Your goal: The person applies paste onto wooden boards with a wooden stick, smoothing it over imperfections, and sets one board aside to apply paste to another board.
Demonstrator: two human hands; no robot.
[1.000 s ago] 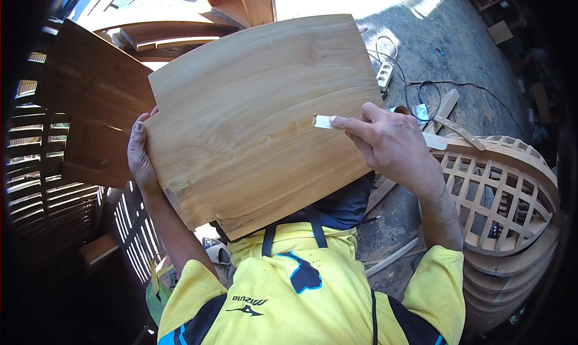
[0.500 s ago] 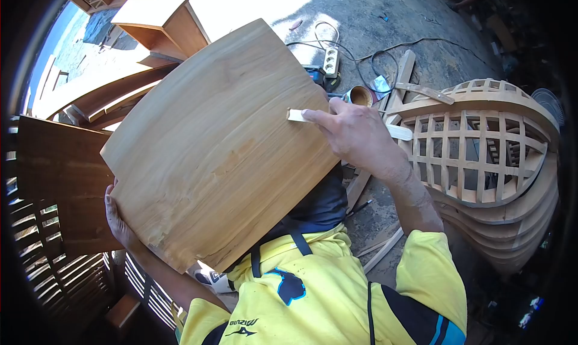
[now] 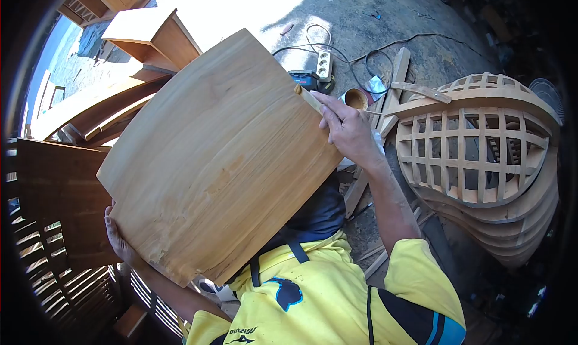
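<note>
A broad, pale wooden panel (image 3: 211,158) with a curved far edge and a notched corner lies tilted over my lap. My left hand (image 3: 120,240) grips its lower left edge, thumb showing and the other fingers hidden behind. Near the panel's right edge, my right hand (image 3: 349,128) pinches a small flat stick (image 3: 309,99) with brownish matter on its tip. The stick is over the panel's upper right part; whether it touches the wood I cannot tell. Several putty-coloured patches mark the panel's surface.
An open round can (image 3: 356,99) stands beyond my right hand, near a power strip (image 3: 324,66) with cables and a blue tool (image 3: 304,79). Right is a curved wooden lattice frame (image 3: 475,146). Dark boards (image 3: 60,200) and a box-like wooden piece (image 3: 153,38) are at left.
The view has swung right, and the panel appears more tilted. My right hand has turned, and its stick now points up and left near the panel's right edge. My left hand keeps its hold.
</note>
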